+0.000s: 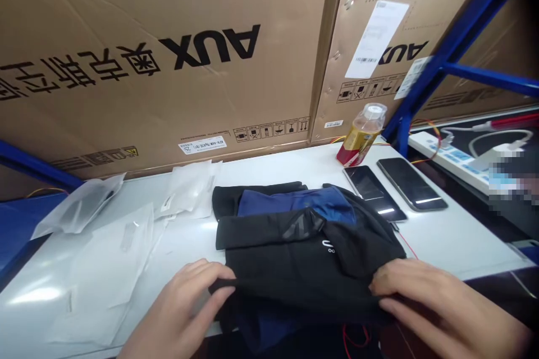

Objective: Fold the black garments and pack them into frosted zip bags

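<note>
A black long-sleeved top (286, 266) with dark blue panels lies on the white table, its sleeves folded across it. Small white print shows on its front. My left hand (189, 303) pinches the near left edge of the top between thumb and fingers. At the near right edge, my right hand (425, 294) grips the cloth, fingers above and thumb below. The lower part of the top hangs toward the table's front edge, and its underside is mostly hidden.
Beyond the top lie two phones (374, 193) and a red-and-yellow bottle (362, 134). Clear plastic bags (113, 263) spread over the table's (458, 241) left side. Large cardboard boxes (168, 106) stand behind. A power strip (458, 160) and blue frame bars (455, 45) are at right.
</note>
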`<state>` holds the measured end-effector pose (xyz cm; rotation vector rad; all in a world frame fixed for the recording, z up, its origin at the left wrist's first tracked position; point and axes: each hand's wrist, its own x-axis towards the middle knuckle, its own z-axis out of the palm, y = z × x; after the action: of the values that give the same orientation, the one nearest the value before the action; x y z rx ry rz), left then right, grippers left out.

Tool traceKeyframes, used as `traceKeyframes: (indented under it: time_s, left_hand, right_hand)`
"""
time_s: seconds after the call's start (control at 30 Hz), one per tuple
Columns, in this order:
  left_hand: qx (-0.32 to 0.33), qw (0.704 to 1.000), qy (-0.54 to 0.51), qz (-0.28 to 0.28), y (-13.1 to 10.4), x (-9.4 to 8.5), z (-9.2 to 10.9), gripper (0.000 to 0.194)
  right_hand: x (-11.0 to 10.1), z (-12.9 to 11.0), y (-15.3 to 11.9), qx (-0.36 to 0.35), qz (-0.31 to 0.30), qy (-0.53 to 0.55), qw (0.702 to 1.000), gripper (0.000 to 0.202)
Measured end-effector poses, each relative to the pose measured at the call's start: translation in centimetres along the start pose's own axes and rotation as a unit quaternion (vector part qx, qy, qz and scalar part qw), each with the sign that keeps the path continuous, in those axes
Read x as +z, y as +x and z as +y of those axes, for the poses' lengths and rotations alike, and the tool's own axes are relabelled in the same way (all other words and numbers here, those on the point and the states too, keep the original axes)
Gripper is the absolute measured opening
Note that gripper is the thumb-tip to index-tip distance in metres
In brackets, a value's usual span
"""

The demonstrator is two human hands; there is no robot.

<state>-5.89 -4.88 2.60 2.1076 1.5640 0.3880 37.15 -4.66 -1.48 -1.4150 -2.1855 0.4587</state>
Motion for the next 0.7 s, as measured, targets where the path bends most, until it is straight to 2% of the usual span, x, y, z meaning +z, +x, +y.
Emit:
traceKeyframes:
  time_s: [0.07,0.13,0.2,0.27,0.3,0.4,0.5,0.6,0.7]
  left_hand:
    - [-0.034,0.998,0.040,0.029,0.7,0.1,-0.4,0.025]
    - [-0.042,0.990,0.113,0.071,1.8,0.5,-0.1,0.028]
    - [-0.014,0.973,0.187,0.132,3.2,1.4,1.1,0.032]
    - [0.050,0.959,0.216,0.177,4.4,3.0,3.1,0.040]
    - [0.093,0.957,0.212,0.173,5.0,4.0,4.2,0.044]
    - [0.197,0.960,0.186,0.074,6.3,7.1,6.2,0.049]
    - [0.206,0.963,0.173,0.010,7.2,8.7,6.2,0.047]
    - [0.199,0.963,0.180,0.025,7.7,9.1,6.0,0.048]
    - [0.189,0.959,0.199,0.062,8.0,9.6,6.7,0.053]
  right_hand:
    - [0.0,0.2,1.4,0.000,-0.046,-0.021,0.999,0.028]
    - [0.7,0.0,3.3,0.012,-0.017,-0.068,0.998,0.037]
    - [2.4,-0.5,5.1,0.010,0.028,-0.123,0.992,0.039]
    - [4.5,-1.0,6.2,-0.004,0.050,-0.155,0.987,0.034]
    - [5.5,-1.1,6.4,-0.012,0.056,-0.159,0.986,0.034]
    - [6.9,-0.5,5.9,-0.020,0.069,-0.145,0.987,0.038]
    - [6.0,0.0,4.6,-0.012,0.107,-0.123,0.987,0.033]
    - [4.7,-1.1,3.5,-0.044,0.158,-0.100,0.981,0.042]
    - [5.4,-3.2,3.3,-0.105,0.126,-0.106,0.981,0.058]
